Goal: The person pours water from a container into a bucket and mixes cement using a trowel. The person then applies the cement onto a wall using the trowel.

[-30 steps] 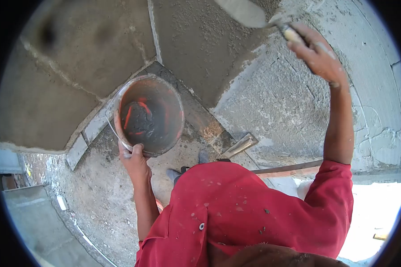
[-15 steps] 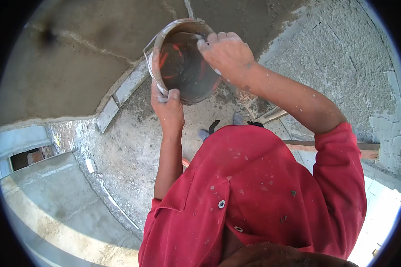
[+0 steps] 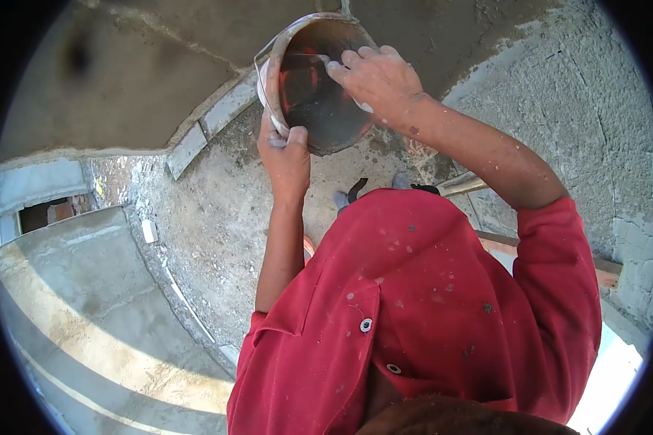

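A round bucket [image 3: 274, 80] with a wire handle is tilted at the upper middle, with wet grey mortar [image 3: 326, 119] and orange-red streaks inside. My left hand [image 3: 286, 156] grips its near left rim, thumb outside the opening. Over the right side of the opening is my right hand [image 3: 377, 76], fingers curled round the handle end of a trowel. The trowel's thin metal neck [image 3: 312, 56] shows inside the bucket; its blade is hard to make out.
Smooth grey mortar panels [image 3: 123, 87] with a raised edge lie ahead. Rough plaster [image 3: 551, 123] covers the right. A wooden board [image 3: 606, 272] lies at the right, and a low grey slab [image 3: 101, 290] at the lower left. My feet [image 3: 400, 181] stand on the gritty floor.
My right hand with the trowel has come down from the plaster at the upper right into the bucket. The bucket and my left hand now appear farther up and right.
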Tool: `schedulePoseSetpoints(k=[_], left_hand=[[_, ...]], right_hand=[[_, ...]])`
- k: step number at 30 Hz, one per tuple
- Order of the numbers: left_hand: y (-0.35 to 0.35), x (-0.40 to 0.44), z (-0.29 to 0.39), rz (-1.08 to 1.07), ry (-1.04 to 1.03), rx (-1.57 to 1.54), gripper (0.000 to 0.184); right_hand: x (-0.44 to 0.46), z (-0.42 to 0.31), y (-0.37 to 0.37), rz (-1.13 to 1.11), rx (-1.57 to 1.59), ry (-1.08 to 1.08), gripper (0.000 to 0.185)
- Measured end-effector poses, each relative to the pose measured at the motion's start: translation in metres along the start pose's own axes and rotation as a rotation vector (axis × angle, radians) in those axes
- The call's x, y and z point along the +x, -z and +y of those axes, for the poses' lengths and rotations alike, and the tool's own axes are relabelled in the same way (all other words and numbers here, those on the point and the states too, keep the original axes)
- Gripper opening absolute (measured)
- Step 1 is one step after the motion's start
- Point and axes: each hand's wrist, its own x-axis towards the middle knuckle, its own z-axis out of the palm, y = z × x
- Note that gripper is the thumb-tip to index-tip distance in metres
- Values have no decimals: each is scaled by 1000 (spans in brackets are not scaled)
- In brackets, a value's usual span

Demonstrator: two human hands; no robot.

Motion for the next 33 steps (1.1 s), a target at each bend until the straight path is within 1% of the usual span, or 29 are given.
schedulePoseSetpoints(k=[1, 4, 7, 10, 11, 14, 17, 19, 20, 21, 22, 24, 25, 26, 28, 30, 31, 32, 33], left_hand=[[-3, -2, 4, 11, -5, 20, 58], [-4, 3, -1, 9, -157, 43, 59], [-7, -9, 20, 3, -94, 99, 63], [-9, -7, 25, 27, -287, 186, 64], [-10, -8, 27, 22, -272, 163, 63], [-8, -18, 27, 13, -268, 136, 60], [-10, -19, 25, 8, -332, 163, 55], [-12, -23, 31, -9, -291, 149, 56], [-13, -24, 34, -18, -242, 93, 58], [-16, -25, 38, -28, -193, 36, 60], [-19, -27, 40, -36, -142, -21, 62], [-22, -27, 34, -6, -189, -30, 60], [-27, -25, 31, -1, -213, -50, 59], [-30, -27, 30, 17, -176, -81, 53], [-31, -23, 24, 48, -139, -103, 43], [-40, -26, 41, 105, -38, -170, 38], [-32, -22, 34, 111, -5, -112, 38], [-31, -20, 31, 134, 5, -207, 39], [-32, -19, 30, 179, 37, -229, 41]], right_hand=[[-2, -2, 0, -20, -18, 33, 59], [-13, -3, 10, -87, -85, 125, 47], [6, 22, 18, 59, -128, -138, 32], [3, 48, 22, -243, 17, -166, 23], [-1, 54, 24, -254, 18, -142, 24], [-21, 64, 8, -185, 212, -191, 31], [-35, 71, -15, -289, 452, -187, 41], [-49, 66, -45, -224, 597, -210, 45], [-54, 67, -56, -191, 668, -222, 46], [-49, 60, -30, -348, 727, -235, 48], [-51, 53, -27, -325, 757, -246, 47], [-53, 46, -28, -275, 801, -274, 46], [-55, 38, -38, -160, 765, -280, 46], [-58, 33, -45, -50, 717, -290, 45], [-55, 34, -12, -184, 761, -296, 44], [-58, 40, -6, -144, 808, -229, 46], [-60, 44, -5, -127, 838, -186, 47], [-65, 50, -5, -87, 866, -152, 46], [-71, 56, -6, -49, 897, -114, 45]])
